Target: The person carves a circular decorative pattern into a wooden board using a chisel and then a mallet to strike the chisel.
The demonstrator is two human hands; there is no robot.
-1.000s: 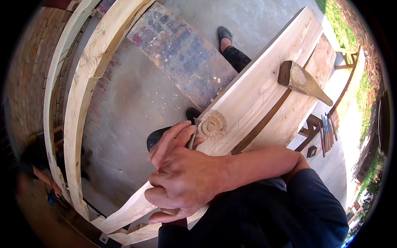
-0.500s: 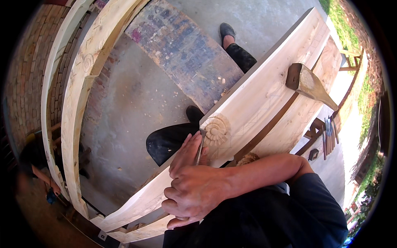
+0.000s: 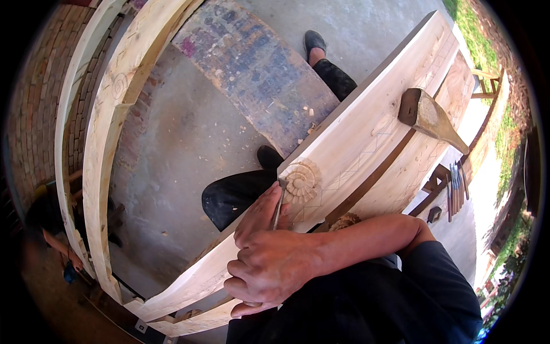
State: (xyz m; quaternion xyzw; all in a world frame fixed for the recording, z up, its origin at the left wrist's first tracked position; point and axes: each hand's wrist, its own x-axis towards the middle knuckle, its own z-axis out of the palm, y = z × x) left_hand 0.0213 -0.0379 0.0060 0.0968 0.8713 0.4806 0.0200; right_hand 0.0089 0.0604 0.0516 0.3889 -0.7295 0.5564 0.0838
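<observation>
My right hand (image 3: 269, 269) is closed on the handle end of a metal carving chisel (image 3: 279, 203), its forearm crossing the picture from the right. My left hand (image 3: 259, 211), partly hidden behind it, has its fingers pressed along the chisel shaft. The chisel's tip touches the left rim of a carved spiral rosette (image 3: 302, 182) at a corner of a pale wooden board (image 3: 366, 137) marked with pencilled lines. Higher on the board, to the right, lies a wooden mallet (image 3: 424, 117).
Several long tools (image 3: 458, 192) lie at the right. Curved timber frames (image 3: 100, 172) stand left, beside a crouching co-worker (image 3: 51, 226). A paint-stained plank (image 3: 246, 69) crosses the floor beyond the board, near feet in dark shoes (image 3: 314, 45). A brick wall (image 3: 40, 103) is at far left.
My hands and the chisel have shifted slightly right and down, uncovering more of the dark-trousered knee. The left fingers now lie closer along the shaft. The view has moved slightly.
</observation>
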